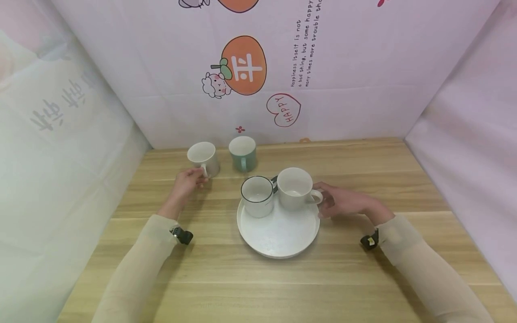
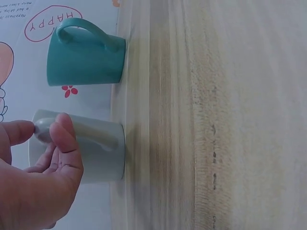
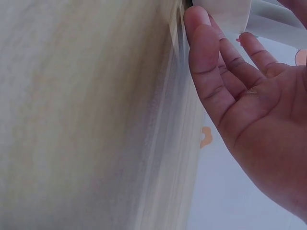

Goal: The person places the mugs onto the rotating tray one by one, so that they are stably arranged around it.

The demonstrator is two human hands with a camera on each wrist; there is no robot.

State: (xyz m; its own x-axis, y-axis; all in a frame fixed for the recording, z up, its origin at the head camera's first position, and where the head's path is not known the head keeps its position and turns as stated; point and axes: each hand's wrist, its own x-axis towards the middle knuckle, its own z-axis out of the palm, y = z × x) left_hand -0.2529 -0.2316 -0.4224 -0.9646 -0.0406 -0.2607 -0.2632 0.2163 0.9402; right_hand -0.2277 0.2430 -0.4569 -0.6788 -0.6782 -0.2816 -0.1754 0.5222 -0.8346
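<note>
At the back left of the table, my left hand (image 1: pixel 186 184) pinches the handle of a white mug (image 1: pixel 210 163) between thumb and fingers. The left wrist view shows the thumb against the handle's top and the mug upright on the wood. A green mug (image 1: pixel 244 158) stands to its right. On a round white tray (image 1: pixel 278 242) are a black-rimmed white mug (image 1: pixel 258 205) and a larger white mug (image 1: pixel 294 195). Beside the larger mug's handle is my right hand (image 1: pixel 347 202), fingers loosely bent at the tray's right edge. In the right wrist view its palm holds nothing.
The wooden table (image 1: pixel 242 291) meets a printed white cloth (image 1: pixel 347 103) at its back edge. More white cloth hangs along the left and right sides. A small dark device sits on each wrist.
</note>
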